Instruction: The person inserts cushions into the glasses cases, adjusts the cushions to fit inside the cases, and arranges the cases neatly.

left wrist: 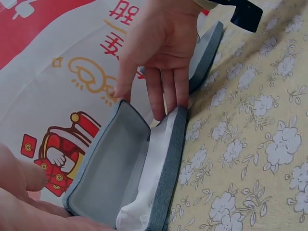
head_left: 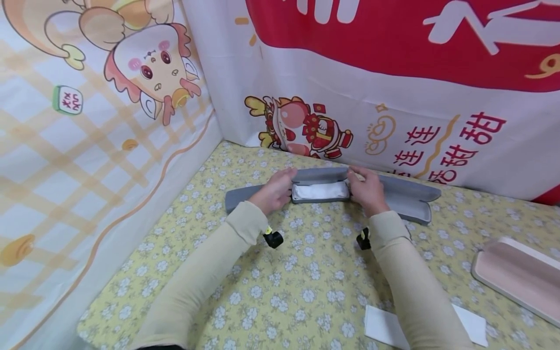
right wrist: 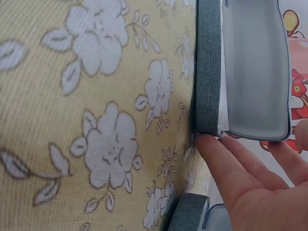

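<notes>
A grey-blue glasses case [head_left: 321, 174] stands with its lid up and a white cloth [head_left: 321, 191] lying folded inside. At its left end my left hand [head_left: 276, 190] holds it. My right hand [head_left: 367, 189] holds the opposite end, thumb at the lid's corner and fingers against the end of the lower half. The right wrist view has the fingertips right at the end of the case [right wrist: 210, 72]. From the left wrist view, the cloth [left wrist: 147, 187] fills the lower half along its length.
Behind the left hand lies another grey case [head_left: 239, 197]. An open grey case [head_left: 409, 197] lies right of my right hand. A pink-lined open case [head_left: 516, 272] sits at the far right. White folded cloth [head_left: 382, 326] lies under the right forearm. A printed curtain [head_left: 358, 73] hangs behind the table.
</notes>
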{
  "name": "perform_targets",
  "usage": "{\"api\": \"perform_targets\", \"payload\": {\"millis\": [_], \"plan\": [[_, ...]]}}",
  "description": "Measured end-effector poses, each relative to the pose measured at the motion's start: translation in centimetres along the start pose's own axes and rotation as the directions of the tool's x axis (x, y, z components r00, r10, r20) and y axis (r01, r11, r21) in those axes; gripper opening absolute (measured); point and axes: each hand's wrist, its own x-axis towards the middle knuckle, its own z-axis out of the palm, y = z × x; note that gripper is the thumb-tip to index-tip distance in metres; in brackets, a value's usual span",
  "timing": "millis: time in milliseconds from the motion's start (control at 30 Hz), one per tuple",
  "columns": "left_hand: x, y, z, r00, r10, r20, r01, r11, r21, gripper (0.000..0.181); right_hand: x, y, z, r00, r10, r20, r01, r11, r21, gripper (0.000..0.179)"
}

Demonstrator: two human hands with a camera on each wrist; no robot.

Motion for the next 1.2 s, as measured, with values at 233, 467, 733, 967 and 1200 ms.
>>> {"api": "perform_targets", "payload": {"millis": [233,467,733,967,1200], "plan": [[-0.1,-0.1,0.0,0.998,0.029,0.056,-0.031,0.999,0.022,0.064,0.1,-0.1,0.3,0.986,-0.080,-0.146,0.056,0.985,-0.162,0.048],[-0.3,-0.2,0.0,0.995,0.053,0.086,-0.057,0.997,0.048,0.064,0.3,0.1,0.2,0.991,-0.029,-0.129,0.021,0.998,-0.065,0.043],[0.1,-0.8,-0.9,0.986,0.092,0.141,-0.101,0.994,0.051,0.066,0.4,0.2,-0.3,0.999,0.028,-0.017,-0.028,0.999,0.040,0.050],[0.1,-1.0,-1.3,0.980,0.107,0.169,-0.115,0.993,0.040,0.069,0.4,0.2,-0.3,0.998,0.056,-0.008,-0.055,0.996,0.072,0.049],[0.1,-0.7,-1.0,0.990,0.087,0.111,-0.096,0.992,0.081,0.069,0.5,0.4,-0.1,0.999,0.053,-0.012,-0.052,0.993,0.103,0.045]]}}
